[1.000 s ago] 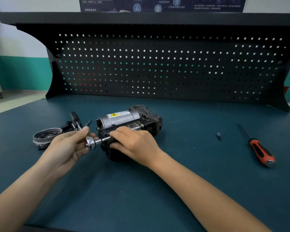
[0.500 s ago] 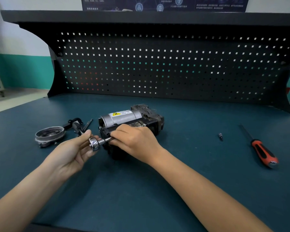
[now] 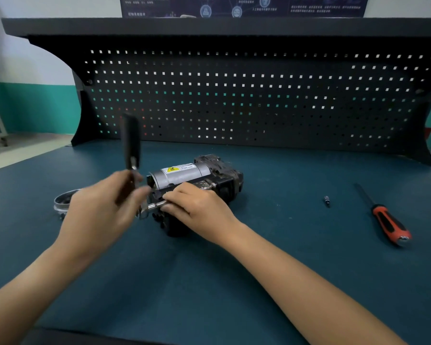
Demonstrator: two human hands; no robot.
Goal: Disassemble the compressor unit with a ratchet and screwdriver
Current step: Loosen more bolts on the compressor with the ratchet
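The compressor unit [image 3: 182,174] is lying on its side near the middle of the counter [image 3: 209,282], just in front of you, its silver cylinder and yellow warning label facing up. Your left grip [image 3: 102,207] is closing round the ratchet [image 3: 132,145], whose black handle is standing upright and blurring with motion. Your right grip [image 3: 197,207] is curling its fingers over the extension bar [image 3: 156,204], pinching it against the unit's near side.

Here is what I am judging could go wrong. The socket end is hiding under your right fingers, so I cannot tell how squarely it is sitting. If it is riding crooked, the swing may be rounding the fastener or jumping off it. Your right fingertips are sitting close to the ratchet head, so a slip is risking a pinch. Nothing is clamping the unit, so a hard pull could be rolling or skidding it across the mat.

A metal ring [image 3: 64,201] is lying to the left, partly hidden behind your left grip. Well apart on the right, a small bit [image 3: 327,201] and a red-and-black screwdriver [image 3: 388,222] are resting on the dark teal mat. A black pegboard [image 3: 234,95] is rising behind the counter under a shelf, and a dark poster and a white wall with a teal band [image 3: 33,108] are showing beyond.
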